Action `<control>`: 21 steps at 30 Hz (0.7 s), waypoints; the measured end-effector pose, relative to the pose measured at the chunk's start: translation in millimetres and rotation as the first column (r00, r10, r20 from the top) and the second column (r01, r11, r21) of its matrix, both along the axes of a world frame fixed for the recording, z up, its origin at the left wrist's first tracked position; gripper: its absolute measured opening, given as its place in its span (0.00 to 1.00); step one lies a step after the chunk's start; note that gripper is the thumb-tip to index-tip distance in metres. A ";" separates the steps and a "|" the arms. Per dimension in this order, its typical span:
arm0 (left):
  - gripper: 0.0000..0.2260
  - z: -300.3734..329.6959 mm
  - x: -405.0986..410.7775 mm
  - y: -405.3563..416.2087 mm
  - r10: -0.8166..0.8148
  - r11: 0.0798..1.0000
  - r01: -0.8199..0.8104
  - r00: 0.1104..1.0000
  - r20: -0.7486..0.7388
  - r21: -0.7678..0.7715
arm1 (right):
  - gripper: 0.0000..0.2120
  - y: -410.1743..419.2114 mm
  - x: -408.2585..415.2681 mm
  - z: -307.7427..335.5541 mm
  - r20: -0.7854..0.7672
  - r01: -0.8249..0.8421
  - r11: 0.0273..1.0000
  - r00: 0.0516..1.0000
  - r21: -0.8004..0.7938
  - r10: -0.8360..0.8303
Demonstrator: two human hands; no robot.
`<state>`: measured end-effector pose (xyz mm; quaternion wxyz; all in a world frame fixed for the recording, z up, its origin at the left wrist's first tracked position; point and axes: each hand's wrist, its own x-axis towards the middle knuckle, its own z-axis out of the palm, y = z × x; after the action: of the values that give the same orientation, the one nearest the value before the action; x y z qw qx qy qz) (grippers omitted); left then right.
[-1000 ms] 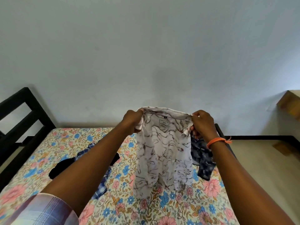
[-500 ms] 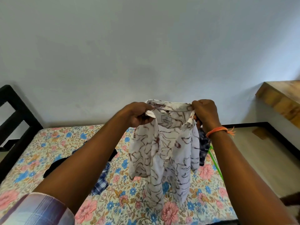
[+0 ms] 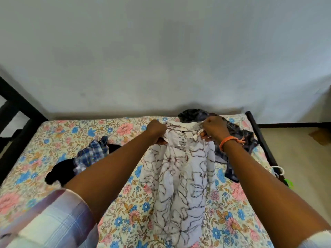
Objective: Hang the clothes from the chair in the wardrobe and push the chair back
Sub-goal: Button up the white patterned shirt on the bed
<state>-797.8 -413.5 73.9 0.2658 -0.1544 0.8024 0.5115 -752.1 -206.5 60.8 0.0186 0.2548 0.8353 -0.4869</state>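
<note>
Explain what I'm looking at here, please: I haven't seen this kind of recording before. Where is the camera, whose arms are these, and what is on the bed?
No machine here: a person wears one wide-angle camera on the head, looking forward and down, so the two arms reaching in from below are their own. The left hand and the right hand each grip a shoulder of a white patterned shirt near its collar, with the shirt's body spread down over the floral bedsheet. Also on the bed lie a blue checked garment, a black garment beside it, and a dark patterned garment behind the right hand. At the bed's right edge a white hanger hook shows. No chair or wardrobe is in view.
</note>
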 end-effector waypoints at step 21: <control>0.13 -454.5 26.3 12.1 -0.361 0.904 0.343 0.932 -0.027 -0.255 | 0.16 -40.8 -5.5 -454.9 0.204 -0.026 0.998 0.979 0.052 0.014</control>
<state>-771.5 -401.4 -380.6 0.3027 -0.0199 0.8835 0.3570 -757.6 -247.3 -394.1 0.1020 0.2953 0.8444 -0.4351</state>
